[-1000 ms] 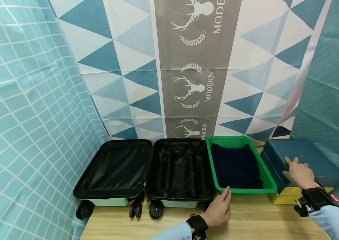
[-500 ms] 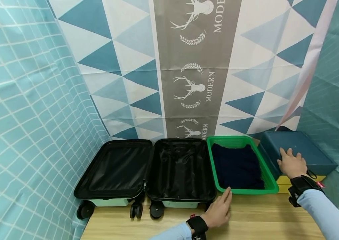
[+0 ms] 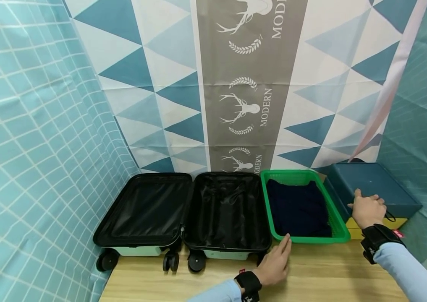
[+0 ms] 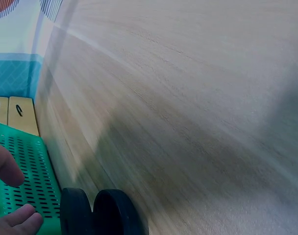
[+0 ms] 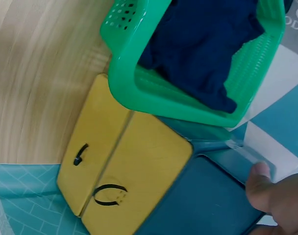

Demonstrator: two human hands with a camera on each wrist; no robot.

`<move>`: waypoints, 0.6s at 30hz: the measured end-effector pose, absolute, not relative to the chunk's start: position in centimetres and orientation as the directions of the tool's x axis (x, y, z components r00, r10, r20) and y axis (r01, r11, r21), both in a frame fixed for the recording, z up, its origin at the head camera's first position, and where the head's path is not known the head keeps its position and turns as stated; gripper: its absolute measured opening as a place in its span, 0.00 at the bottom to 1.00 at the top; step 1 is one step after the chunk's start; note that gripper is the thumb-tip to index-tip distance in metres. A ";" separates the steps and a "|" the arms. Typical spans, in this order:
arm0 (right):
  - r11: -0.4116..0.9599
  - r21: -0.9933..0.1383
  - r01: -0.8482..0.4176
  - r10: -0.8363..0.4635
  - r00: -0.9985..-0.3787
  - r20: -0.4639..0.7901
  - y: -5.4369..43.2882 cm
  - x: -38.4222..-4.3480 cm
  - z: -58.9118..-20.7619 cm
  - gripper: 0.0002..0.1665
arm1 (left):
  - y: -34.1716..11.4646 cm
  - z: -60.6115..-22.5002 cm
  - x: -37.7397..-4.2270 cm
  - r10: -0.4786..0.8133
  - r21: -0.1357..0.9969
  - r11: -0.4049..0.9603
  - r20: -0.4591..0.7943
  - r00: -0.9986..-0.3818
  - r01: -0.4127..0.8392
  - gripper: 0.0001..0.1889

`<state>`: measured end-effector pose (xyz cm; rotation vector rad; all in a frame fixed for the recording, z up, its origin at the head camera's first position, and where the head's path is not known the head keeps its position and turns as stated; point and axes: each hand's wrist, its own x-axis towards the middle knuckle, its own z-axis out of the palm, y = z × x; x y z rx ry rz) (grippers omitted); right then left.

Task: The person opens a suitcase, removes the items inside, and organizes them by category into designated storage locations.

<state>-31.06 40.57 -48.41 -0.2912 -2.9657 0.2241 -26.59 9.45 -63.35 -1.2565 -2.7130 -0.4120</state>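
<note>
In the head view my right hand rests on top of a blue storage box with yellow drawer fronts. Its thumb lies at the box's top edge in the right wrist view. My left hand has its fingers extended, the tips right at the front rim of a green plastic basket. Inside that basket lies a folded navy garment. Left of it an open suitcase lies flat, both black-lined halves facing up.
Suitcase wheels stick out toward the front of the wooden table. Patterned cloth hangs behind everything, and a tiled teal sheet covers the left side. Black loop pulls hang on the drawer fronts.
My right hand and the storage box have shifted left and slightly back, so the box sits closer against the basket. The left hand, basket and suitcase stay in place.
</note>
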 end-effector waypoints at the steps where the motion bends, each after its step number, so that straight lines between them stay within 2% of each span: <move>1: 0.969 -0.160 0.186 0.210 -0.967 0.145 40.5 -31.3 -48.6 0.28 | 9.5 -63.4 -26.6 0.726 0.198 0.618 0.226 -0.649 0.761 0.41; 9: 0.956 -0.195 0.219 0.254 -0.950 0.181 40.7 -32.9 -50.0 0.27 | 10.0 -64.1 -25.9 0.718 0.179 0.622 0.259 -0.646 0.762 0.41; 13: 0.956 -0.175 0.234 0.266 -0.945 0.190 40.9 -33.5 -50.3 0.28 | 10.2 -64.0 -25.7 0.730 0.170 0.617 0.241 -0.640 0.768 0.40; 18: 0.961 -0.118 0.250 0.269 -0.941 0.204 40.8 -33.9 -50.6 0.30 | 10.1 -63.3 -26.1 0.753 0.069 0.626 0.205 -0.625 0.777 0.39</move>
